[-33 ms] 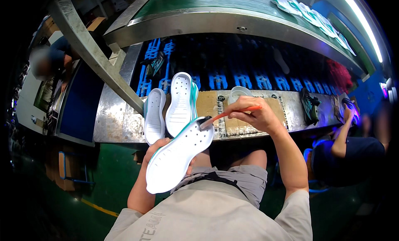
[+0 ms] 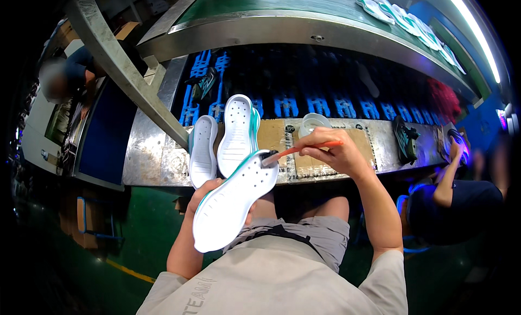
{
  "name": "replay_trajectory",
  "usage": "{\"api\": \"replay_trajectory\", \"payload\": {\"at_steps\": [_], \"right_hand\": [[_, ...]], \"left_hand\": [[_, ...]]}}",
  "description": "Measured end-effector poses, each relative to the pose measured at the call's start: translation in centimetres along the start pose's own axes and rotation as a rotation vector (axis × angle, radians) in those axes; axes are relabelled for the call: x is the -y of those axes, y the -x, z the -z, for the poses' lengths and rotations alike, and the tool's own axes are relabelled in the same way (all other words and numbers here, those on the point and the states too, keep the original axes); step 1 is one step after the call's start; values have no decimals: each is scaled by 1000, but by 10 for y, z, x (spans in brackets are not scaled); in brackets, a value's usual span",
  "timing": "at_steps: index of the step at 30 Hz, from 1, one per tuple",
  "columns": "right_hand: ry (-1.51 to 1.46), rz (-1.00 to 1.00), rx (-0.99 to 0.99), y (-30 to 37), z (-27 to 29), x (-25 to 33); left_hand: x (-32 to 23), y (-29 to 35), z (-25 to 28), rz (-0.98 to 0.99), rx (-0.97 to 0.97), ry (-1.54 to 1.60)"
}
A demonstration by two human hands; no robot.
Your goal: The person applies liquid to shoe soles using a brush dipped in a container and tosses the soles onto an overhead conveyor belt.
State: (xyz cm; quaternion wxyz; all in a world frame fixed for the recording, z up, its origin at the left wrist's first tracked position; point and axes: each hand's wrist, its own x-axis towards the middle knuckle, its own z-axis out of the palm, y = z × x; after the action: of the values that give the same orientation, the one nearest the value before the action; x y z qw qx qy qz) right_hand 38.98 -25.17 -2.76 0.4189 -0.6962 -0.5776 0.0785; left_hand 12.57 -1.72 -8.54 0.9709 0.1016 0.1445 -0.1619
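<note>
My left hand (image 2: 202, 196) grips a white shoe sole (image 2: 230, 206) with a green side edge, tilted above my lap. Small dark holes dot its upper end. In my right hand (image 2: 337, 152) is a brush (image 2: 296, 150) with a thin orange-red handle. Its dark bristles touch the sole's far end, by the rim. Past that hand, a translucent white bowl (image 2: 313, 121) stands on the bench. More white soles with green edges (image 2: 236, 133) lie together just beyond the held one, and a greyish white sole (image 2: 203, 152) lies at their left.
Flattened cardboard (image 2: 336, 160) covers part of the metal bench (image 2: 149, 160). A slanted metal post (image 2: 122, 71) rises at the left. Beyond are blue racks (image 2: 285, 104) and a raised green conveyor (image 2: 260, 5) carrying soles. A dark shoe (image 2: 404, 140) sits right, near a co-worker (image 2: 456, 206).
</note>
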Motion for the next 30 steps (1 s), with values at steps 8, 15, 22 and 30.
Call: {"api": "replay_trajectory", "payload": {"at_steps": [8,15,22,30], "right_hand": [[-163,105,-55,24,-41,38],[-221,36,-32,49,-45,73],[-405,-360,-87,60,-61,107],[-851,-590,-359,55,-99,92]], "left_hand": [[-14,-39,-4,-592,-102,-707],[-30,-40,-11,-683,-108,-583],[-43,-45,4,-886,-109,-769],[-25,-53,-5,-1189,-177,-1039]]}}
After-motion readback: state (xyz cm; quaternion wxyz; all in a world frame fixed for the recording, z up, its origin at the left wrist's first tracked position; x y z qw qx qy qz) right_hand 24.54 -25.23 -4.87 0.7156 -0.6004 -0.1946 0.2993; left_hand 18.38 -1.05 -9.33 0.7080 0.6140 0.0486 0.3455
